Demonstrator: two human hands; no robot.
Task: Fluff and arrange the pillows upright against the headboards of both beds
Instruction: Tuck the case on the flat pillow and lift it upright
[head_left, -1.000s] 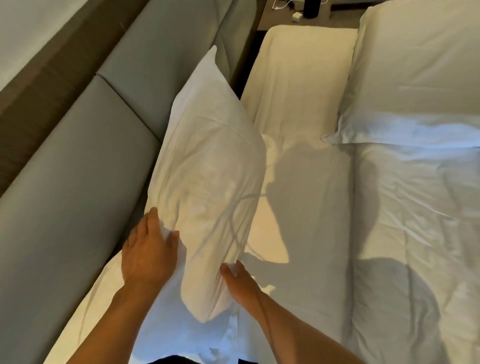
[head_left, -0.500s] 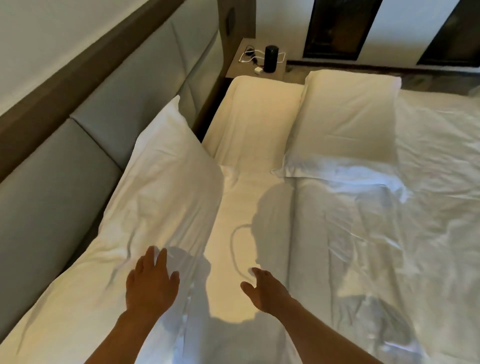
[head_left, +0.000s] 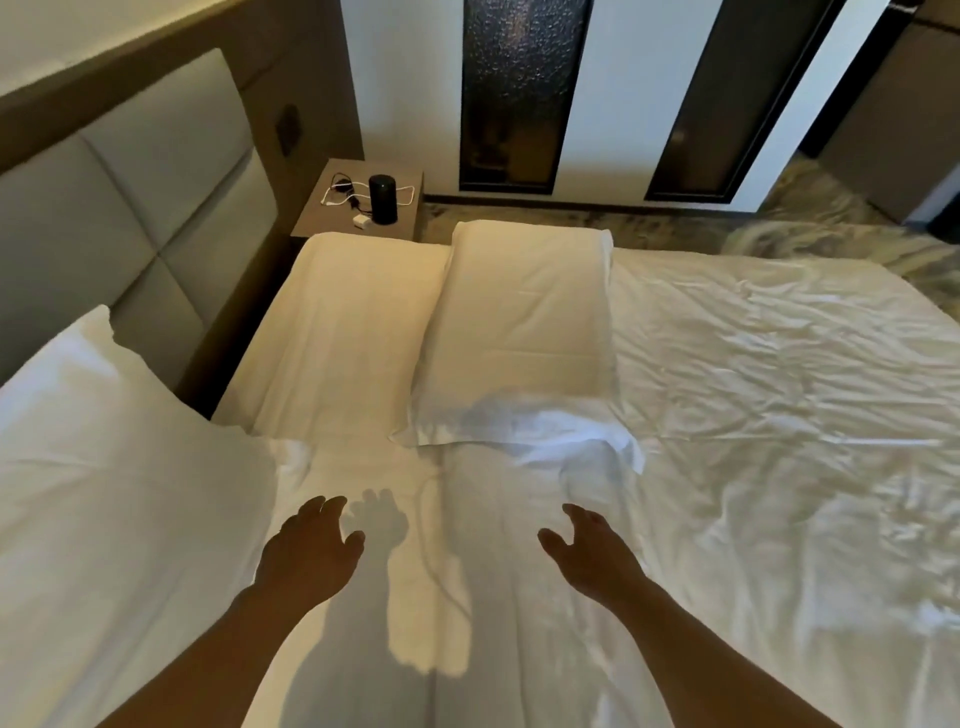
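Note:
A white pillow (head_left: 104, 467) leans against the grey padded headboard (head_left: 156, 218) at the left. A second white pillow (head_left: 524, 332) lies flat on the far bed, away from the headboard, its open end toward me. Left of that second pillow is a bare stretch of white sheet (head_left: 348, 332). My left hand (head_left: 311, 551) hovers open just right of the leaning pillow, not touching it. Over the sheet my right hand (head_left: 592, 551) is also open and empty, below the flat pillow.
A wrinkled white duvet (head_left: 779, 441) covers the right side of the bed. A bedside table (head_left: 400, 218) at the far end holds a black cylinder (head_left: 383, 200) and white cables. Dark glass panels and patterned carpet (head_left: 810, 218) lie beyond.
Both hands let go of the left pillow, which now rests against the headboard. The hands moved right and forward over the sheet, and my view rose toward the flat pillow.

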